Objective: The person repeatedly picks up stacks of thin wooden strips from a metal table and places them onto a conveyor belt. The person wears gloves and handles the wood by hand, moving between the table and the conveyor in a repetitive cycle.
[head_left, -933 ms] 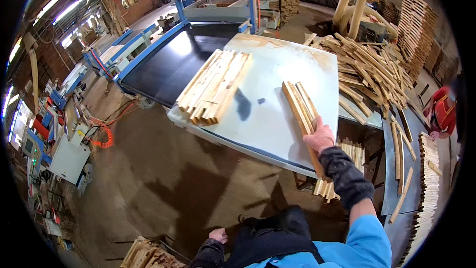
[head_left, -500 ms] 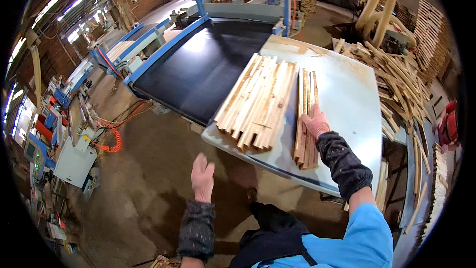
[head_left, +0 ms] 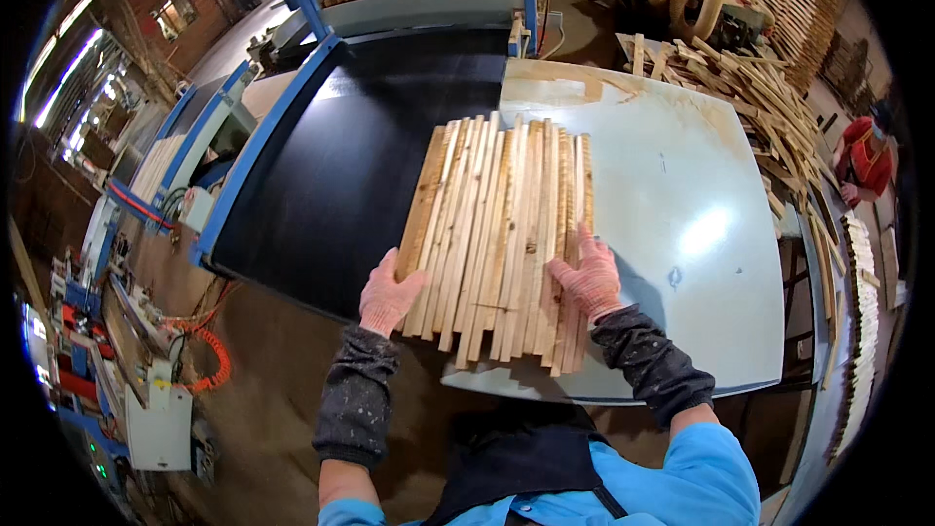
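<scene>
The pale table (head_left: 682, 195) stood beside the black belt (head_left: 360, 156). Over their meeting edge lay the bundle of wooden strips (head_left: 497, 234), side by side, its near ends uneven. It sat directly between the hands: the right hand (head_left: 591, 279) touched its right side toward the near end, the left hand (head_left: 388, 294) its left side. On each, the thumb was spread away from the fingers.
</scene>
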Motion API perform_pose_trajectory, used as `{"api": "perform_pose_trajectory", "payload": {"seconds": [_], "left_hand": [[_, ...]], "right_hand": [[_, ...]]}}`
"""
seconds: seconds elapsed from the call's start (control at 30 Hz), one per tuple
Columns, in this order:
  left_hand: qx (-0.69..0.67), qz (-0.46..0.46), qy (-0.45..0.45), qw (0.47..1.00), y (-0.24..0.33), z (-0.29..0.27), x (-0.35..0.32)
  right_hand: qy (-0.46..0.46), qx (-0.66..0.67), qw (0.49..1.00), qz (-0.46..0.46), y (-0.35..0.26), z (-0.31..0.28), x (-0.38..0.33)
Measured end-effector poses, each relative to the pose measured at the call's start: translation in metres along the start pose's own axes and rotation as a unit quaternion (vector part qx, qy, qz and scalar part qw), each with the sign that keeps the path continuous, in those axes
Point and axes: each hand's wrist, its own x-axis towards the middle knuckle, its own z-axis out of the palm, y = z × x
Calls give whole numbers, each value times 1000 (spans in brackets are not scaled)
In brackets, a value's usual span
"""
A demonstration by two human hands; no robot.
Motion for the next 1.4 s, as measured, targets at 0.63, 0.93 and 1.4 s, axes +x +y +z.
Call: {"api": "perform_pose_trajectory", "payload": {"seconds": [0.63,0.93,1.4], "left_hand": [[148,-28,88,985,-16,-16,62],[-74,-51,194,977,-99,-53,39],[-501,-214,263,796,-113,18,-140]], "right_hand": [[-35,31,999,14,-47,88,72],[-19,32,999,21,-111,119,103],[-14,88,996,4,-141,142,83]]}}
